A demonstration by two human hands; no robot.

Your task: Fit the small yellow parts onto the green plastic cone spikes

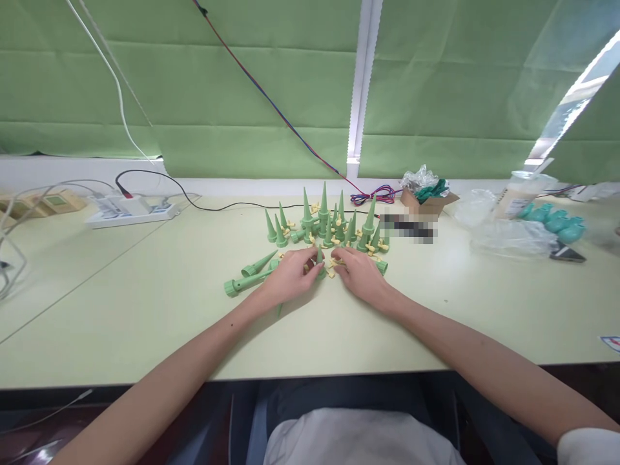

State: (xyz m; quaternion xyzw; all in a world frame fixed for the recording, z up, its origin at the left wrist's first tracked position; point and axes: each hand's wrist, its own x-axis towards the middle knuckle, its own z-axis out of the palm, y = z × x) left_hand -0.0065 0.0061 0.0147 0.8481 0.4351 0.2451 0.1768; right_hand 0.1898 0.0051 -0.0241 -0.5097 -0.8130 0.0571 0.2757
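Observation:
In my left hand [295, 271] a green plastic watering spike [320, 266] is pinched, its point up and its wide end close to the table. Just right of it, my right hand [358, 268] has its fingers curled around a small yellow valve [334, 263], partly hidden by the fingertips. Beyond both hands, several green spikes [324, 210] stand point up, with small yellow valves scattered among them. Left of my left hand, a long green spike [245, 282] and a shorter green spike [258, 264] lie on their sides. Another green piece [382, 266] shows beside my right hand.
At the back left stands a white power strip [133, 212] with cables. Toward the right are a small cardboard box [429, 203], a plastic cup [516, 197], clear plastic bags [513, 239] and teal bulb-shaped pieces [564, 223]. The table's front edge [339, 376] is near my body.

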